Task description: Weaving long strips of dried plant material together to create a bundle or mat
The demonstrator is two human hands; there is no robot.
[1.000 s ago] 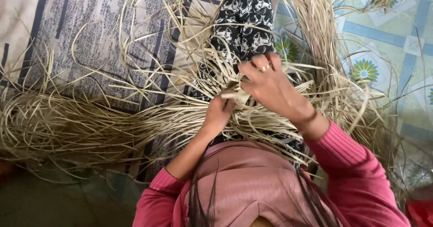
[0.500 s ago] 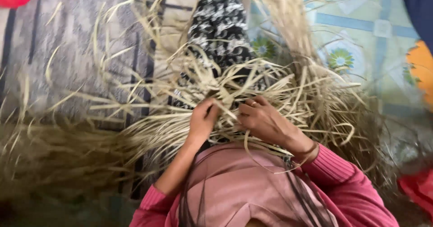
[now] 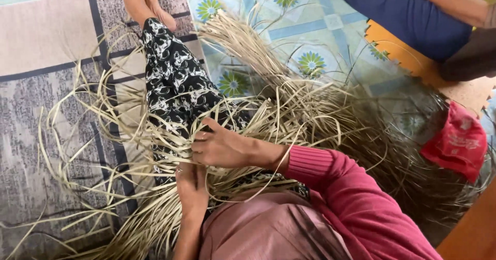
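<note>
Gripping pale straw strips (image 3: 289, 110), seemingly: right hand (image 3: 222, 147), left hand (image 3: 191, 185).

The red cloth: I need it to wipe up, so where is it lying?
In the head view the red cloth lies at the right edge, on the outer fringe of the dried straw strips, below the orange foam mat.

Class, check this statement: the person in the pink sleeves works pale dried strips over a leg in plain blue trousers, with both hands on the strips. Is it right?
Not quite. The head view shows the trousers are black with a white pattern, not plain blue. The rest holds: the left hand and right hand are both on the strips.
</note>
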